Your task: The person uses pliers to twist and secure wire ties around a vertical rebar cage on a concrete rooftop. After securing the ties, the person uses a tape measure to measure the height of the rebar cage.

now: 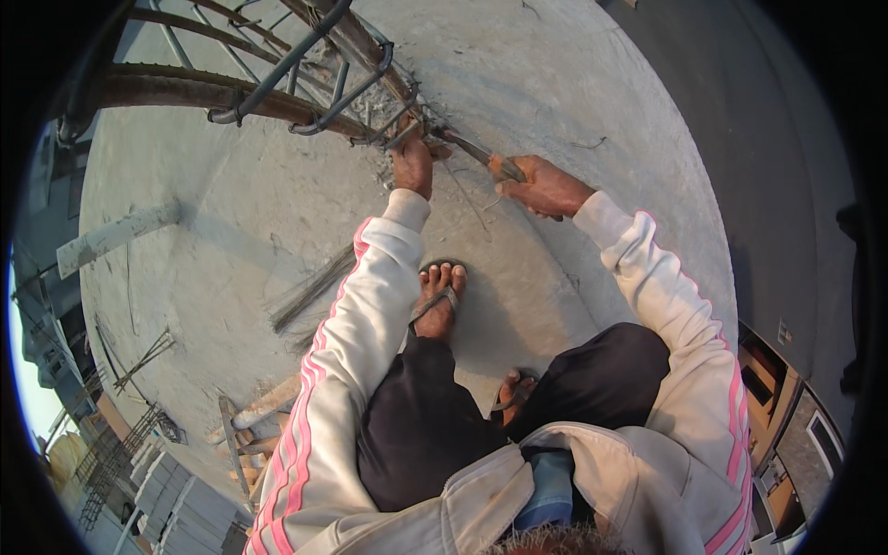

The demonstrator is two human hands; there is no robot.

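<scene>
A cage of rusty rebar (pixel 199 91) with thin steel stirrups (pixel 344 100) bent round it comes in from the upper left and ends by my hands. My left hand (pixel 413 168) is closed at the cage's near corner, its fingers round a bar and partly hidden. In my right hand (pixel 548 187), just to the right, I grip the handles of dark metal pincers (pixel 474 150). Their head points left and touches the corner by my left fingers; the jaws are too small to make out. A thin wire (pixel 470 199) hangs down below the corner.
A bundle of tie wire (pixel 313 289) lies on the concrete slab (pixel 592 102) left of my sandalled foot (pixel 437 301). Further left are a pale plank (pixel 120 239) and short rods (pixel 143 359). Wood pieces lie lower left. The slab's edge drops to a dark road (pixel 731 111) at right.
</scene>
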